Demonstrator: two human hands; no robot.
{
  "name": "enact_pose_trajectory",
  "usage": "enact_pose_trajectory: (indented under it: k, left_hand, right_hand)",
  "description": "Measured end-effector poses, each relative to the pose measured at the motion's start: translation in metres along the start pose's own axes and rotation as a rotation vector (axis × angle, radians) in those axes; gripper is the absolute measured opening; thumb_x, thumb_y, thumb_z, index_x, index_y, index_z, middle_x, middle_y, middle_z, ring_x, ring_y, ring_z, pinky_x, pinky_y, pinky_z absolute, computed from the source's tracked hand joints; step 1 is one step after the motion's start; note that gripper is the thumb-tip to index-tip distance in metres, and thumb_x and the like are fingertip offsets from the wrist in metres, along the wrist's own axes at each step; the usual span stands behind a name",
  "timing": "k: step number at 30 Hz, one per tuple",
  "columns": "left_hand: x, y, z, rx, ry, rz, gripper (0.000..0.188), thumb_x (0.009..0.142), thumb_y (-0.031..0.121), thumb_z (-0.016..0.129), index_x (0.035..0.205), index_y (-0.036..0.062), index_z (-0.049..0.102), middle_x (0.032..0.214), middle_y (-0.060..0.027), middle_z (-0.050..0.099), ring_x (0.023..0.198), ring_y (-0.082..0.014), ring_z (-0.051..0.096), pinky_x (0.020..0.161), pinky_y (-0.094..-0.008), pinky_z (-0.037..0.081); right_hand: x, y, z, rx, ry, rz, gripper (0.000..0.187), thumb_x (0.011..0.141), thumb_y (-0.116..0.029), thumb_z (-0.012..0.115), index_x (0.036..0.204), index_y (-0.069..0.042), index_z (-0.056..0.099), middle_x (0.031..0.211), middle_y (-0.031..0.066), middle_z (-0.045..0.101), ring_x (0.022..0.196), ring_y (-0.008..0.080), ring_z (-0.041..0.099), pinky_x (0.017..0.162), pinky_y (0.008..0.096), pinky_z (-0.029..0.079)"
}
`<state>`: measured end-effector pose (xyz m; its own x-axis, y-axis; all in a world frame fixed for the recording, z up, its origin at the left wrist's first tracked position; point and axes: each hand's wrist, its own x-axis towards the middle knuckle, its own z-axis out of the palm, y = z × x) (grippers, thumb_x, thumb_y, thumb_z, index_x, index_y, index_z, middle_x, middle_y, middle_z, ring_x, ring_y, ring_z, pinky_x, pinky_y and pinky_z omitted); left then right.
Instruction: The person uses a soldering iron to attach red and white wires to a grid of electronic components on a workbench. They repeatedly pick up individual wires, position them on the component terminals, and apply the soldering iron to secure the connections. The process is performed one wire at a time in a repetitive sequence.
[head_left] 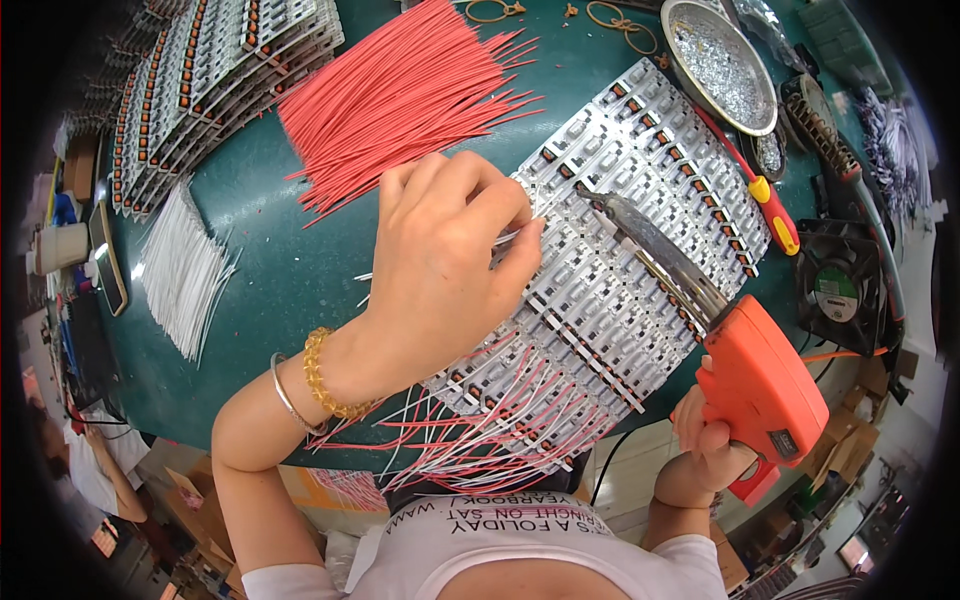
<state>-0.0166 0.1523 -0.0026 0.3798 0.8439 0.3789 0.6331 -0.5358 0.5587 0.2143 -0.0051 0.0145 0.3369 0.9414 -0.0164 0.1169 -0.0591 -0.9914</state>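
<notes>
A large panel of small circuit boards [590, 290] is laid slantwise across the middle and right of the green workbench [262, 225]. Above its far left edge, the left hand [455, 235] is held with its fingers curled and its thumb drawn in to a pinch, in which a thin white wire [507, 238] is gripped. By the right hand [705, 430], at the near right, the handle of an orange soldering gun [768, 375] is tightly wrapped. The gun's dark tip [590, 193] is pointed to the far left over the panel, just beside the left hand; whether the panel is touched by it cannot be told from this angle. Along the panel's near edge, red and white wires [490, 410] are spread in a tangle. Loose red wires [400, 95] are heaped on the far side, and loose white wires [185, 275] are piled to the left. At the far right, a red-and-yellow screwdriver [770, 208] is placed beside the panel, near a round metal bowl [768, 110].
</notes>
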Motion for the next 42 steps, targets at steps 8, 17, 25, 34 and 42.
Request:
enact_pose_trajectory:
  k: [8, 17, 25, 34, 42]
  left_hand:
    - [0.008, -0.003, -0.011, 0.019, 0.148, 0.173, 0.014, 0.068, 0.007, 0.077, 0.075, 0.0053, 0.065, 0.067, -0.0025, 0.057, 0.070, -0.0213, 0.054, 0.071, -0.0348, 0.037]
    - [-0.001, 0.007, 0.006, -0.067, -0.041, 0.024, 0.014, 0.076, 0.007, 0.072, 0.071, 0.0097, 0.059, 0.062, 0.0025, 0.054, 0.064, -0.0163, 0.047, 0.071, -0.0331, 0.031]
    - [-0.003, 0.008, 0.005, -0.038, -0.026, 0.033, 0.015, 0.075, 0.007, 0.072, 0.071, 0.0105, 0.058, 0.061, 0.0030, 0.052, 0.064, -0.0161, 0.047, 0.071, -0.0327, 0.032]
    - [-0.003, 0.008, 0.010, -0.047, 0.000, 0.050, 0.016, 0.074, 0.006, 0.072, 0.070, 0.0104, 0.057, 0.061, 0.0028, 0.051, 0.064, -0.0165, 0.047, 0.070, -0.0332, 0.032]
    - [-0.010, 0.007, 0.001, -0.035, 0.030, 0.036, 0.014, 0.075, 0.010, 0.072, 0.076, 0.0088, 0.059, 0.069, -0.0011, 0.054, 0.071, -0.0210, 0.050, 0.073, -0.0367, 0.034]
  right_hand:
    - [-0.008, -0.002, -0.006, 0.113, -0.037, 0.049, 0.079, 0.083, -0.048, 0.069, 0.126, 0.012, 0.042, 0.055, -0.0020, 0.045, 0.042, 0.0081, 0.042, 0.044, 0.0224, 0.036]
    - [-0.015, 0.006, -0.006, -0.035, -0.012, -0.012, 0.081, 0.082, -0.052, 0.069, 0.121, 0.014, 0.044, 0.050, -0.0019, 0.044, 0.038, 0.0086, 0.042, 0.041, 0.0227, 0.037]
    - [-0.023, 0.025, -0.026, -0.272, -0.073, -0.094, 0.076, 0.080, -0.048, 0.073, 0.118, 0.012, 0.046, 0.053, -0.0011, 0.046, 0.038, 0.0090, 0.043, 0.040, 0.0233, 0.037]
    - [-0.022, 0.015, -0.010, 0.047, 0.048, 0.011, 0.080, 0.082, -0.048, 0.071, 0.123, 0.015, 0.044, 0.051, -0.0015, 0.045, 0.039, 0.0088, 0.042, 0.042, 0.0231, 0.038]
    - [-0.012, 0.008, 0.001, 0.117, -0.086, -0.096, 0.073, 0.089, -0.044, 0.064, 0.126, 0.014, 0.042, 0.051, -0.0005, 0.044, 0.039, 0.0085, 0.041, 0.042, 0.0233, 0.037]
